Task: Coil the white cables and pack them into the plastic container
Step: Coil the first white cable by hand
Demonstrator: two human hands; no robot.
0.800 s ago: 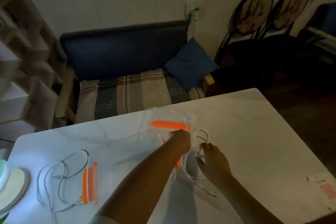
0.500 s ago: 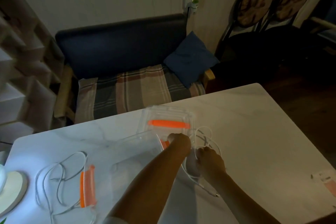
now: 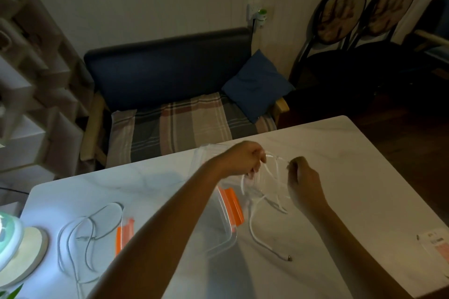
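A white cable (image 3: 263,204) hangs in loops between my hands above the white table (image 3: 352,172). My left hand (image 3: 245,159) pinches several loops of it. My right hand (image 3: 303,178) is closed on the cable's upper strand to the right. The cable's free end with a metal plug (image 3: 288,258) trails on the table. A clear plastic container (image 3: 224,230) with orange clips sits under my left forearm, partly hidden. A second white cable (image 3: 90,233) lies loose at the left, beside an orange clip (image 3: 124,234).
A lit lamp base (image 3: 17,257) stands at the table's left edge. A paper label (image 3: 437,244) lies at the right edge. Behind the table are a bench with a plaid cushion (image 3: 179,126), a blue pillow (image 3: 257,85) and two dark chairs (image 3: 340,22).
Both hands have lifted the cable off the table and moved apart, drawing its loops out between them. The camera has come closer.
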